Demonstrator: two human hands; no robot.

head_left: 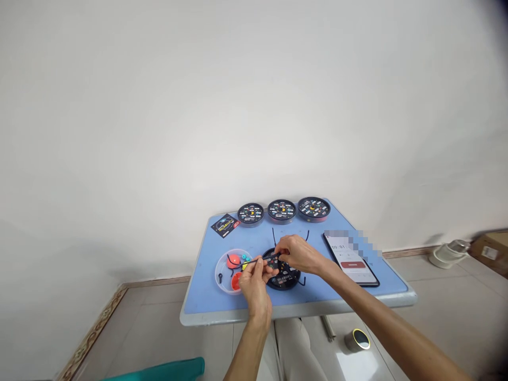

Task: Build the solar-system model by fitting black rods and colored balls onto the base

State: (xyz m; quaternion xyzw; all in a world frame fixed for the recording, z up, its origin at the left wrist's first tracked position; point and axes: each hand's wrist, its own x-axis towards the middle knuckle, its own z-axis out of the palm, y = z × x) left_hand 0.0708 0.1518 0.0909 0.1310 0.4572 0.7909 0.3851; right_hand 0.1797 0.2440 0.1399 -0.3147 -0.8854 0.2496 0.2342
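My left hand (257, 283) pinches a thin black rod (246, 262), which slants between my hands above the table. At the rod's other end my right hand (298, 254) is closed, its fingertips partly hiding what they grip. Under my hands sits a round black disc (282, 283) with printed pictures, partly covered by them; thin bent black rods stick out around it. Just left of my left hand is a clear round tray (217, 271) of small parts. Among these are a red ball (233, 260), an orange-red half shell (236, 281), turquoise pieces and a small black piece (220, 278).
Three round printed black discs, among them the middle one (281, 210), line the table's back edge by the wall. A dark printed card (225, 225) lies at back left. A phone showing a timer (351, 259) rests on the right. On the floor stands a dark cylinder (357, 340).
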